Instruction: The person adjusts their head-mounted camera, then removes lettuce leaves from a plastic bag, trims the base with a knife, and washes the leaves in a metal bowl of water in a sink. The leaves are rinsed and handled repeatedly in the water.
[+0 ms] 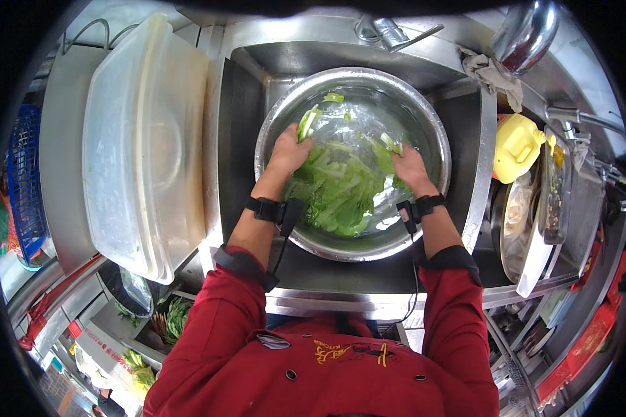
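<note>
A wide stainless steel basin (269, 126) stands in a metal sink, holding clear water and a heap of green lettuce leaves (341, 190). At the basin's left side, my left hand (290, 151) grips the pale stem of a lettuce leaf (308, 121). Across the water my right hand (410, 166) holds another leaf (383, 154) by its white stem end. Small leaf scraps (334, 97) float near the far rim. Some leaves lie beneath the surface, so their outlines are blurred by ripples and glare.
The sink (245, 208) surrounds the basin, with a faucet (391, 34) behind it. Large translucent plastic tubs (130, 151) stand on the left. To the right are a yellow jug (517, 148), a grey rag (493, 78) and stacked trays (555, 193). A cable (414, 281) hangs from my right wrist.
</note>
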Tool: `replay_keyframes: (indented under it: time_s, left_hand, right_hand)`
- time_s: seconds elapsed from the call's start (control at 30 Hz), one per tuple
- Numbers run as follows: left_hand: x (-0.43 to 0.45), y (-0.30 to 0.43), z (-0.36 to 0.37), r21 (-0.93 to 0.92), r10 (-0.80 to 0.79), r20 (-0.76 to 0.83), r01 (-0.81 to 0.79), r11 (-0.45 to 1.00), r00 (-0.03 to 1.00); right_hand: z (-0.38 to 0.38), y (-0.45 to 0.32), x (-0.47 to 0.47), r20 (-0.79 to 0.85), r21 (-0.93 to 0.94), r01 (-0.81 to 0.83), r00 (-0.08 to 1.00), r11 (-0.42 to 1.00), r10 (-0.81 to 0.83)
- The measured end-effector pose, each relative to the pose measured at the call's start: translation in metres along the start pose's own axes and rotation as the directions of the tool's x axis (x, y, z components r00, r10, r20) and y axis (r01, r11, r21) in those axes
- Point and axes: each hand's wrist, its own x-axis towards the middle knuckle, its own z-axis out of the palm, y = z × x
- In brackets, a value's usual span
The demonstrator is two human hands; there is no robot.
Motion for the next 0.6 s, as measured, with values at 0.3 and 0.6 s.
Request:
replay_keyframes:
  time_s: [0.3,0.6]
  left_hand:
    - [-0.023,-0.014,0.042,0.437,0.005,0.117,-0.056,0.898,0.993]
    - [-0.013,-0.033,0.042,0.414,-0.080,0.098,0.033,0.910,0.992]
  right_hand:
    - [0.033,-0.058,-0.005,0.269,-0.230,0.244,0.946,0.942,-0.179]
    - [0.014,-0.014,0.015,0.056,-0.125,0.044,0.998,0.991,-0.038]
